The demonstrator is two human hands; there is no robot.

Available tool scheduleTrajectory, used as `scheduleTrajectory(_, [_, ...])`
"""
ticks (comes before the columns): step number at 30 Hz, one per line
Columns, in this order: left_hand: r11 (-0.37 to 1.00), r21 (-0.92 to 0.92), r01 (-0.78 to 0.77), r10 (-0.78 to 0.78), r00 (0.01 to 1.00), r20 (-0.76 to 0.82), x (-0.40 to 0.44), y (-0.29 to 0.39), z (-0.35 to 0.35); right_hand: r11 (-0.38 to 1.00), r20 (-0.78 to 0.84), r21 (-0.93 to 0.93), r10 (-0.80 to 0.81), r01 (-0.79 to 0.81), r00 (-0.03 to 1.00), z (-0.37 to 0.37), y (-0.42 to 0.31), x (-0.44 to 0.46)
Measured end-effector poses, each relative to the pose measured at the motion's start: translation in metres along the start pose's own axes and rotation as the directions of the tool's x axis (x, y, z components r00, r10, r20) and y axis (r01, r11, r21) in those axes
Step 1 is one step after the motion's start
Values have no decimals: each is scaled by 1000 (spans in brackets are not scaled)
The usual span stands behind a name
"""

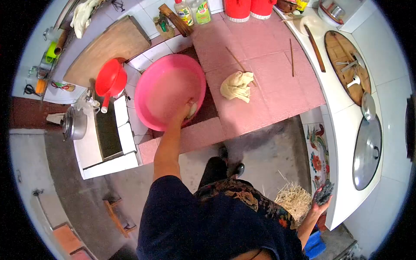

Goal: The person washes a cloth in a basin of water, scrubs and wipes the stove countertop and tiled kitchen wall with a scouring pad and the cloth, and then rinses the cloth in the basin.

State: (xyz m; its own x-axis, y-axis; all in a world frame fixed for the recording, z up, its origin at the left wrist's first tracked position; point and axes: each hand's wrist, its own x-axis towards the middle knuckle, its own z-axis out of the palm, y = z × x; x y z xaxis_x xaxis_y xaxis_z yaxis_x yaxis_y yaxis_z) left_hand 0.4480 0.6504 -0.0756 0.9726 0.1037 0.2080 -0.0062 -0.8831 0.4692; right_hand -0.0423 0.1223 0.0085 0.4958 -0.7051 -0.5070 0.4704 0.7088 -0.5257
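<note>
My left hand reaches into a pink basin at its lower right inner side, with its fingers closed around a small whitish item too small to name. Cloudy liquid seems to fill the basin. Far to the right, beside the white counter's edge, my right hand grips a dark grey scouring pad. A crumpled cream cloth lies on the pink tiled surface, right of the basin.
Thin sticks lie on the pink tiles. A red dipper and a steel pot are on the left. The right counter holds a round wooden board and a large metal lid. Straw lies below.
</note>
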Motion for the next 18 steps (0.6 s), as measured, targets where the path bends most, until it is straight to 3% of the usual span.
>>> scheduleTrajectory(1, [995, -45, 91, -83, 984, 159, 3, 6, -7, 1000, 21, -17, 3, -3, 1000, -10, -7, -3])
scheduleTrajectory(3, [957, -82, 279, -208, 854, 477, 15, 11, -24, 1000, -18, 7, 13, -13, 1000, -23, -20, -12])
scheduleTrajectory(4, [950, -105, 293, -187, 807, 560, 20, 2, -23, 1000, -39, 7, -11, 11, 999, -31, -26, -15])
scheduleTrajectory(5, [960, -120, 253, -128, 776, 618, 22, -8, -17, 999, -66, 6, -36, 37, 997, -43, -33, -22])
scheduleTrajectory(6, [971, -127, 200, -67, 746, 662, 24, -18, -9, 996, 195, -60, 77, -67, 978, -51, -38, -32])
scheduleTrajectory(9, [993, -79, -88, 119, 689, 715, 34, -53, 19, 993, -119, 92, -57, 68, 991, -58, -40, -47])
scheduleTrajectory(12, [976, -45, -213, 185, 703, 687, 40, -87, 51, 992, -97, 40, -112, 117, 989, -61, -23, -56])
scheduleTrajectory(15, [981, -193, 12, 106, 800, 591, 47, -94, 57, 997, -9, 34, -74, 74, 997, -56, -5, -70])
scheduleTrajectory(16, [842, -383, 380, -95, 803, 589, 46, -95, 53, 997, 29, 30, -75, 74, 997, -53, 3, -72])
scheduleTrajectory(17, [538, -521, 662, -283, 724, 629, 47, -89, 43, 997, 67, 25, -75, 73, 995, -46, 11, -77])
scheduleTrajectory(18, [491, -541, 683, -289, 713, 639, 50, -82, 36, 991, -12, 29, -133, 134, 991, -43, 17, -84])
